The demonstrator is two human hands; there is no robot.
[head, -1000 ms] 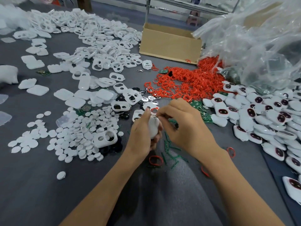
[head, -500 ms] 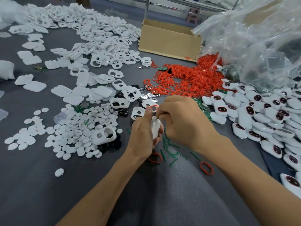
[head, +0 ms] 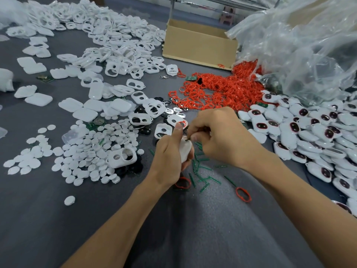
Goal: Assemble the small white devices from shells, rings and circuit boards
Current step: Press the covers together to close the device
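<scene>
**Head view, single frame.**

- Item in work: one white shell [head: 185,150], held above the grey table [head: 58,219] at centre frame. Its long axis ran roughly upright, leaning a little towards the right hand.
- Left hand [head: 170,157]: wrapped around the shell from the left, with the thumb raised along its upper edge.
- Right hand [head: 222,138]: fingers curled, with the fingertips [head: 193,136] pinching a small dark-green piece [head: 187,140] at the shell's top edge. The right hand touched the shell only at that edge.
- Governing relation: the piece sat at the shell's upper end, between the left thumb and the right fingertips. In my judgement, seating it would be the right hand's work, pressing down along the long axis while the left hand braced.
- Stock to the left: white discs [head: 87,151], a two-hole shell [head: 121,157] and heaped front shells [head: 116,26].
- Stock beyond the hands: red rings [head: 222,89], a cardboard box [head: 199,47] and a plastic bag [head: 299,45].
- Stock to the right: finished devices [head: 309,132].
- Below the hands: green strips [head: 201,171] and a loose red ring [head: 243,194].
- Obscured:
  - The shell's open face and interior were turned away or covered by the palm.
  - Whether a ring was already fitted could not be told.
  - The pinched piece was too small to identify as a circuit board.
  - The pile of finished devices was cut off at the right edge.
</scene>
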